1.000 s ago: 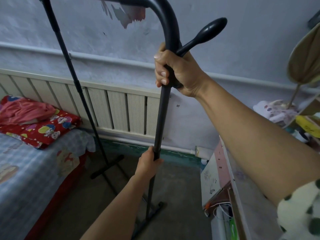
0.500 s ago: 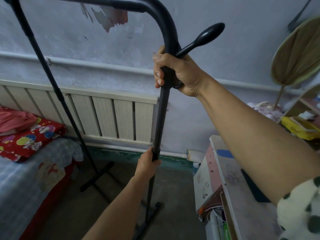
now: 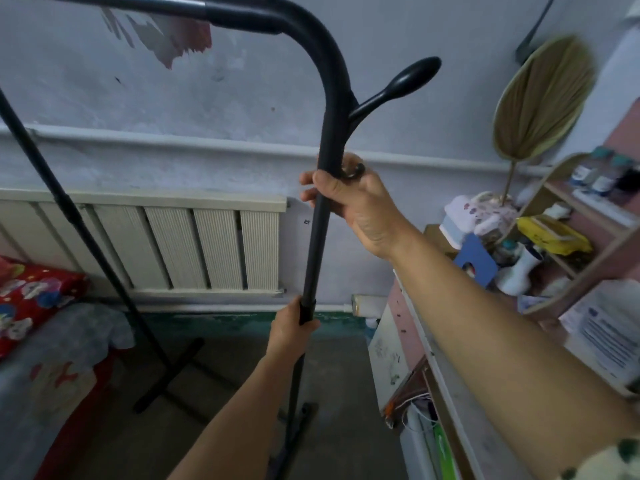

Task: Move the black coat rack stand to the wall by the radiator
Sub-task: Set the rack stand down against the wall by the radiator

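Note:
The black coat rack stand (image 3: pixel 317 244) fills the middle of the view, its near upright curving at the top into a horizontal bar, with a knobbed hook sticking out to the right. My right hand (image 3: pixel 353 199) grips this upright just below the hook. My left hand (image 3: pixel 291 329) holds the same upright lower down, at a joint in the tube. The far upright (image 3: pixel 86 237) slants down on the left to a foot bar on the floor. The cream radiator (image 3: pixel 194 247) is mounted on the wall just behind the rack.
A bed (image 3: pixel 52 375) with a grey checked cover and a red patterned pillow (image 3: pixel 31 292) lies at the left. At the right stands a pink desk (image 3: pixel 450 393) with a cluttered wooden shelf (image 3: pixel 571 237) and a straw fan (image 3: pixel 543 98). Bare concrete floor (image 3: pixel 329 393) lies between them.
My right hand has slid down the upright, away from the hook. The view has shifted, so the rack and radiator appear further left and the desk shelf shows more.

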Tool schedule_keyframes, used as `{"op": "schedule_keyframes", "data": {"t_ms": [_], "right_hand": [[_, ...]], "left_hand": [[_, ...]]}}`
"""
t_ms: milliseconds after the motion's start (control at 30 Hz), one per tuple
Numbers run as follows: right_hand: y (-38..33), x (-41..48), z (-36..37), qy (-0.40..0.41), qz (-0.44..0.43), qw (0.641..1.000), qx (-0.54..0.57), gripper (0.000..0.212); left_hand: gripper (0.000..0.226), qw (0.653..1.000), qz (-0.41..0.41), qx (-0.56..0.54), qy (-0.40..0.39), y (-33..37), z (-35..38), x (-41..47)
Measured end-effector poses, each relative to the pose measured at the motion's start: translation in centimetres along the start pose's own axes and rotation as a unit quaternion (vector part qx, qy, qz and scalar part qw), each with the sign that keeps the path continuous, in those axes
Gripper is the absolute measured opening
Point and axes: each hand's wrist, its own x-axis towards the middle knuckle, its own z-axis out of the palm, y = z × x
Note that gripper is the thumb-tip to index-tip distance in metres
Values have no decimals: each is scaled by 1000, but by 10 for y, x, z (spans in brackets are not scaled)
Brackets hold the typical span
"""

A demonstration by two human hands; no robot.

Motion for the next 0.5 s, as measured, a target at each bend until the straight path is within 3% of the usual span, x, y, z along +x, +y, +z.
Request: {"op": "schedule_keyframes", "data": {"t_ms": [233, 367, 500], "right_hand": [[43, -29, 35, 107, 8, 982, -157, 7], [59, -30, 43, 159, 2, 956, -248, 9], [61, -25, 42, 161, -19, 951, -261, 9]], "left_hand": [[41, 999, 25, 4, -45, -8, -6, 1], [44, 996, 41, -2, -80, -13, -10, 7], [48, 993, 43, -6, -108, -17, -10, 14]]}}
